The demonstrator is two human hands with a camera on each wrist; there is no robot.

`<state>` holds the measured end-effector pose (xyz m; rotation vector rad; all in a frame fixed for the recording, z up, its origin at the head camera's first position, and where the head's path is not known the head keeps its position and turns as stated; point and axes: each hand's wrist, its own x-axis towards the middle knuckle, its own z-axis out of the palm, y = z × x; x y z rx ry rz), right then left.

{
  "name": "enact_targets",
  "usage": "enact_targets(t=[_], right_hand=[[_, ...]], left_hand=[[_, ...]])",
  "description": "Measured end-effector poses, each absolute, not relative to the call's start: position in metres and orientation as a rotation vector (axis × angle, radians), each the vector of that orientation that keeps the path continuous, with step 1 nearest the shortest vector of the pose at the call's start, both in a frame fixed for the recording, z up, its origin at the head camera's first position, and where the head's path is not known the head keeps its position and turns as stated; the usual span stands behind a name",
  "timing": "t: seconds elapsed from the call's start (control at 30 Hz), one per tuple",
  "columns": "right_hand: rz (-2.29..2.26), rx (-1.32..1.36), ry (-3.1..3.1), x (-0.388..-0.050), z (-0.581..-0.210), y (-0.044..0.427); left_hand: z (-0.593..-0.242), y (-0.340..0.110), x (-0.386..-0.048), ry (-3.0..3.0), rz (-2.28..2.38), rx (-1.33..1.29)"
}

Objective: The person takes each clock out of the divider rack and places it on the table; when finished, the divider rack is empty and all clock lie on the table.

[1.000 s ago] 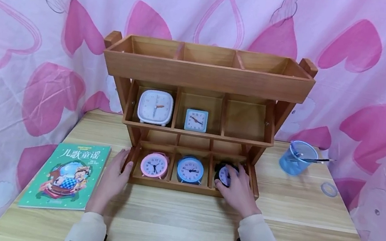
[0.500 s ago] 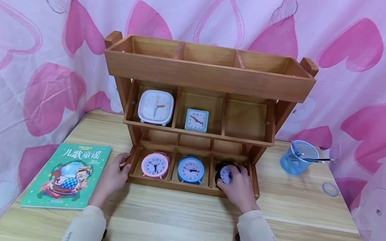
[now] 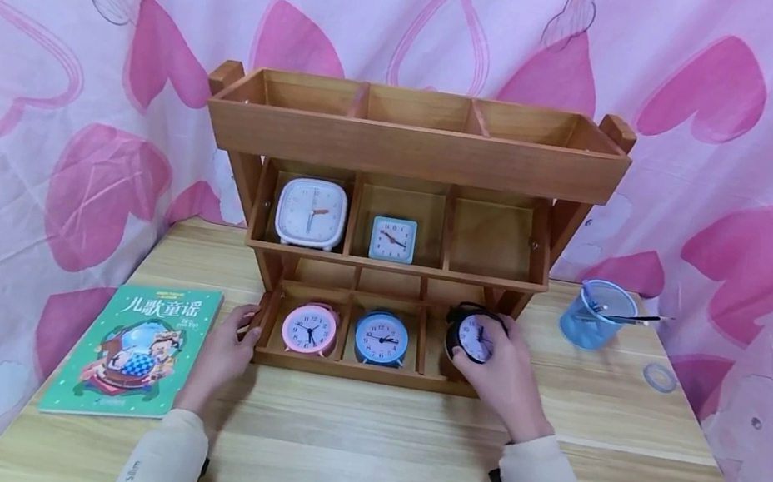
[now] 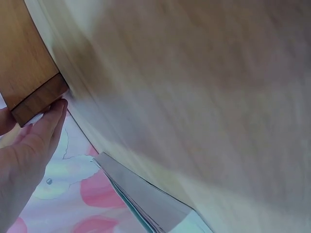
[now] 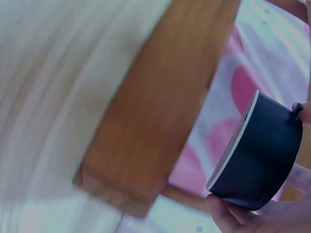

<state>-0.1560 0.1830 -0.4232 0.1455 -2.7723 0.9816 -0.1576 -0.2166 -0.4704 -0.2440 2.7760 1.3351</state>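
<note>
My right hand [image 3: 514,383] grips a black round alarm clock [image 3: 471,337], tilted, in front of the lower right compartment of the wooden shelf [image 3: 415,153]. Seen from the right wrist, the black casing of this clock [image 5: 262,150] sits between thumb and fingers, above the shelf's front board [image 5: 146,97]. At the shelf's lower left end, my left hand [image 3: 226,352] holds the side panel; the left wrist view has its fingers [image 4: 46,126] along the wooden corner [image 4: 39,99]. A pink alarm clock [image 3: 309,330] and a blue one [image 3: 382,340] stand in the other lower compartments.
On the middle tier are a white clock [image 3: 311,213] and a small teal square clock [image 3: 392,239]. A green book [image 3: 133,353] lies at the left. To the right stand a blue mesh pen cup [image 3: 596,318] and a clear ring [image 3: 659,377].
The black alarm clock has come up out of the lower right compartment in my right hand, which moved slightly right. My left hand stays at the shelf's left end.
</note>
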Motion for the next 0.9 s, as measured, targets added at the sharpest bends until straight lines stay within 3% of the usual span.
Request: enact_targets(t=[0.23,0.47,0.9], right_hand=[[0.891,-0.011,-2.778,-0.143,-0.417,0.229],[0.873,-0.145,-2.764,-0.148,-0.437,0.270],[0.892,-0.159,-2.969,-0.167,-0.469,0.294]], left_hand=[[-0.468,-0.218,-0.158,2.767,1.330,-0.257],[-0.466,-0.219,-0.158,2.772,1.307,-0.274],[-0.470,-0.217,-0.159,2.746,1.330,-0.274]])
